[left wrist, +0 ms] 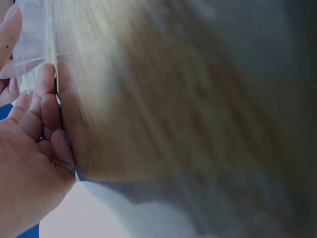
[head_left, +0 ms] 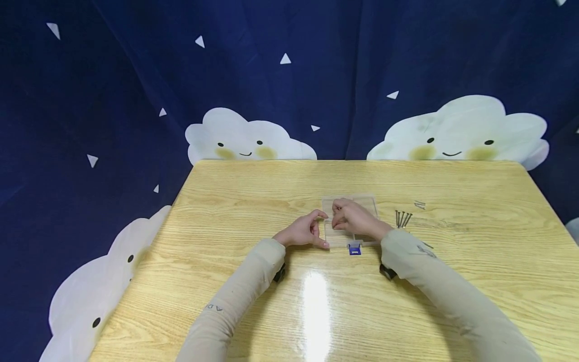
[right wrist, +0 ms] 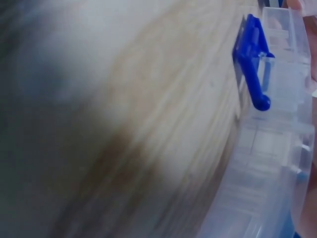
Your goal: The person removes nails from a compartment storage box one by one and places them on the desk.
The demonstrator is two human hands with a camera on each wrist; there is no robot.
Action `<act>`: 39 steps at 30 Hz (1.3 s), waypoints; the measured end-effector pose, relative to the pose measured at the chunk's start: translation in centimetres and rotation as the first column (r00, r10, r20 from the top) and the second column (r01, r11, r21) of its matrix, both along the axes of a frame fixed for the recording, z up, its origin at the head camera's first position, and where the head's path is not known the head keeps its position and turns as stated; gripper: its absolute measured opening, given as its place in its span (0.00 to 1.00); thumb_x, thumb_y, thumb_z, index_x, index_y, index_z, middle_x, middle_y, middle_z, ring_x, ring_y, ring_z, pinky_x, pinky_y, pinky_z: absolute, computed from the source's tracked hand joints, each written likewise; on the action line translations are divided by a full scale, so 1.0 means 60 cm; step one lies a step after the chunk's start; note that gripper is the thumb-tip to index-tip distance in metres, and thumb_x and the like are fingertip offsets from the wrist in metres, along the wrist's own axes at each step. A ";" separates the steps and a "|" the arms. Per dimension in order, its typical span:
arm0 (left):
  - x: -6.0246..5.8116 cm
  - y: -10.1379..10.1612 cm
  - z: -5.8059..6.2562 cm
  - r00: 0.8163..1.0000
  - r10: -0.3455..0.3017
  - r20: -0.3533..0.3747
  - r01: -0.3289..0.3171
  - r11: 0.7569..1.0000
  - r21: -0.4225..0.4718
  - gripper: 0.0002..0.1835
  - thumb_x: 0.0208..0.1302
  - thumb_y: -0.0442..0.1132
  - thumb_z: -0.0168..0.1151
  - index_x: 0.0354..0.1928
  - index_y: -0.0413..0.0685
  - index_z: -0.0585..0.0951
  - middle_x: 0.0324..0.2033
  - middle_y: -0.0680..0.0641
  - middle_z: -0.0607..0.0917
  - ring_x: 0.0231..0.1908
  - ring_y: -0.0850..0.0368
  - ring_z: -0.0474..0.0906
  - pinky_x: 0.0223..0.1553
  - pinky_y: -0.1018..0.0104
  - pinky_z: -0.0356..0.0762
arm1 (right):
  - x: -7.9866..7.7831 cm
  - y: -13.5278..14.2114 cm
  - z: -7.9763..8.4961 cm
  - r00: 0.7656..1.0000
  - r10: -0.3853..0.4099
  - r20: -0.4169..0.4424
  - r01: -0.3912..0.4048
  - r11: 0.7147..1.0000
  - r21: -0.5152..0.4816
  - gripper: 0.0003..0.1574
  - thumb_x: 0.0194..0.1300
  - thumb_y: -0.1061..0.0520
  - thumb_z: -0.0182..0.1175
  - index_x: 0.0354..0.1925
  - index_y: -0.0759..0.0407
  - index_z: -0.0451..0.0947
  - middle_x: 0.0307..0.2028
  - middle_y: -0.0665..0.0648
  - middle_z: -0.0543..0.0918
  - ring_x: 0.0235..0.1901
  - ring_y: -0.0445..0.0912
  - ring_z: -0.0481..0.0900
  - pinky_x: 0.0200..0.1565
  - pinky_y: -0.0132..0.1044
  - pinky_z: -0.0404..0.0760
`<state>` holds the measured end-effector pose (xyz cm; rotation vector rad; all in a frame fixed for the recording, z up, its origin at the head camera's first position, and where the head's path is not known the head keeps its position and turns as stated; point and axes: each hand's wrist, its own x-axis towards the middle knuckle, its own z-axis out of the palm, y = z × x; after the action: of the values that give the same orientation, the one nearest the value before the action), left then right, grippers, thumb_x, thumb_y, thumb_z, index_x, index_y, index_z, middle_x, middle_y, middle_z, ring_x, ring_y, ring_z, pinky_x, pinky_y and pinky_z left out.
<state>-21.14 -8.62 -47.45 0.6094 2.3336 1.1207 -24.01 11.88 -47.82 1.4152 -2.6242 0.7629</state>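
A clear plastic box (head_left: 340, 238) with inner dividing walls lies on the table, its blue latch (head_left: 355, 249) swung out at the front edge. My left hand (head_left: 304, 231) holds the box's left side, thumb at the front corner and forefinger farther back. In the left wrist view, its fingers (left wrist: 50, 110) lie against the box wall. Over the box, my right hand (head_left: 355, 217) has its fingers curled down; I cannot tell whether they pinch something small. The right wrist view shows the latch (right wrist: 252, 59) hanging from the box's side (right wrist: 247, 193).
To the right of the box, several dark screws (head_left: 402, 219) lie side by side. Beyond them are some smaller, thin metal pieces (head_left: 419, 204). Another thin piece (head_left: 427, 245) lies by the right sleeve. A blue curtain (head_left: 289, 80) with cloud shapes hangs behind the wooden table (head_left: 253, 186).
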 end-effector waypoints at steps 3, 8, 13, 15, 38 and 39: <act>0.001 0.000 0.002 1.000 -0.002 0.001 0.002 1.000 0.004 0.37 0.46 0.39 0.73 0.58 0.47 0.64 0.20 0.50 0.76 0.21 0.62 0.70 0.29 0.72 0.68 | -0.003 -0.003 -0.001 0.997 0.060 -0.042 -0.060 0.998 0.009 0.03 0.47 0.61 0.70 0.23 0.55 0.84 0.26 0.48 0.63 0.29 0.43 0.61 0.33 0.36 0.63; 0.000 -0.001 0.000 1.000 -0.005 -0.007 0.005 1.000 -0.003 0.38 0.46 0.40 0.73 0.58 0.48 0.64 0.20 0.51 0.76 0.21 0.63 0.70 0.29 0.72 0.68 | -0.007 -0.007 -0.003 0.991 0.121 -0.058 -0.120 0.992 0.032 0.06 0.51 0.62 0.67 0.22 0.55 0.80 0.28 0.49 0.64 0.32 0.43 0.63 0.35 0.36 0.66; -0.002 -0.002 -0.003 1.000 -0.007 -0.009 0.007 1.000 -0.005 0.38 0.46 0.41 0.73 0.58 0.49 0.64 0.20 0.51 0.76 0.21 0.62 0.70 0.29 0.71 0.69 | -0.005 -0.006 -0.003 0.992 0.125 -0.010 -0.125 0.992 0.032 0.07 0.54 0.63 0.65 0.23 0.55 0.78 0.29 0.49 0.63 0.33 0.43 0.62 0.36 0.37 0.66; -0.001 -0.001 -0.002 1.000 -0.009 -0.006 0.009 1.000 -0.003 0.38 0.46 0.41 0.73 0.59 0.48 0.64 0.21 0.50 0.76 0.21 0.62 0.70 0.30 0.71 0.69 | -0.004 -0.005 -0.003 0.992 0.124 0.005 -0.124 0.992 0.023 0.07 0.54 0.63 0.65 0.23 0.55 0.78 0.29 0.49 0.63 0.33 0.43 0.61 0.36 0.37 0.65; 0.001 0.000 0.002 1.000 0.001 0.000 -0.001 1.000 -0.028 0.39 0.46 0.42 0.73 0.60 0.48 0.64 0.22 0.49 0.76 0.21 0.62 0.70 0.30 0.71 0.68 | 0.014 0.007 0.023 0.995 -0.036 0.097 0.042 0.998 -0.056 0.05 0.56 0.63 0.63 0.25 0.56 0.79 0.29 0.48 0.64 0.32 0.43 0.62 0.34 0.38 0.65; 0.002 0.000 0.002 1.000 -0.001 -0.001 0.001 1.000 -0.027 0.39 0.46 0.42 0.73 0.60 0.48 0.64 0.22 0.49 0.76 0.21 0.62 0.70 0.30 0.71 0.68 | 0.015 0.009 0.026 0.995 -0.040 0.097 0.046 0.997 -0.066 0.04 0.56 0.64 0.63 0.26 0.57 0.79 0.29 0.49 0.64 0.32 0.43 0.62 0.34 0.38 0.65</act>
<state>-21.04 -8.60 -47.31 0.6014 2.3451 1.0873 -23.10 12.40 -46.25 1.3325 -2.6605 0.9277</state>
